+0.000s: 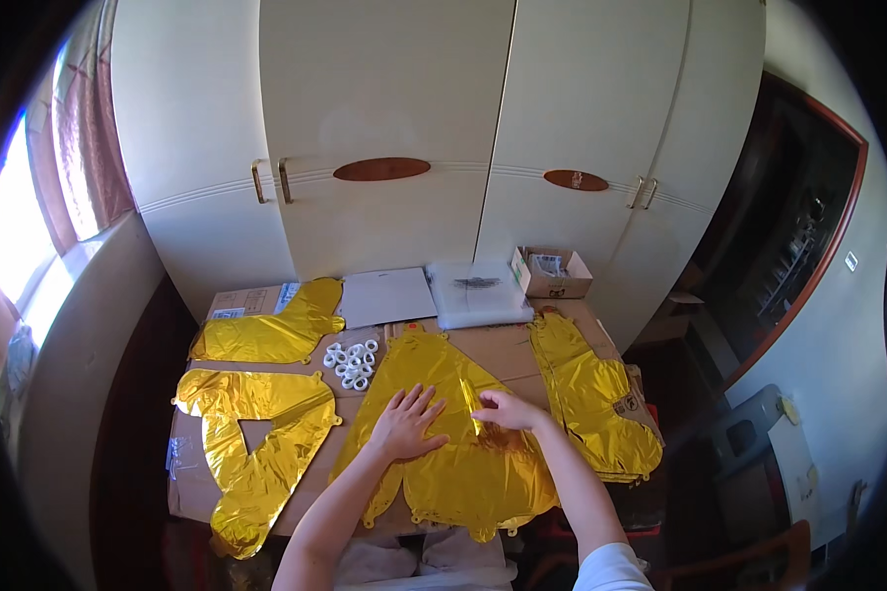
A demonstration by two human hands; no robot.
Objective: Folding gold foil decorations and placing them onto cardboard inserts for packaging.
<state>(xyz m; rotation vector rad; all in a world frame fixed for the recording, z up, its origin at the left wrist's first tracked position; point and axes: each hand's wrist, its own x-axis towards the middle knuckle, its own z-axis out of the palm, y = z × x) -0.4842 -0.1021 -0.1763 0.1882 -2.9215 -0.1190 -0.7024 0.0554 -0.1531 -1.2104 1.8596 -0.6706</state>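
A flat gold foil balloon (pixel 453 478) lies in front of me at the middle of the cardboard-covered table. My left hand (pixel 410 424) rests on it, palm down with fingers spread. To the right, my right hand (pixel 508 410) is closed in a pinch on a raised fold of the same foil. Another flat foil balloon (pixel 301 399), with a gap in its middle, lies at the left. Behind that one is a further gold foil balloon (pixel 266 337). More gold foil balloons (pixel 586 389) lie overlapping along the right edge.
Several small white rolls (pixel 351 366) sit in a cluster left of the middle balloon. At the back are a pale flat board (pixel 388 298), a clear plastic-wrapped stack (pixel 481 305) and an open carton (pixel 559 288) with packets inside. Tall white cabinets (pixel 384 89) stand behind the table.
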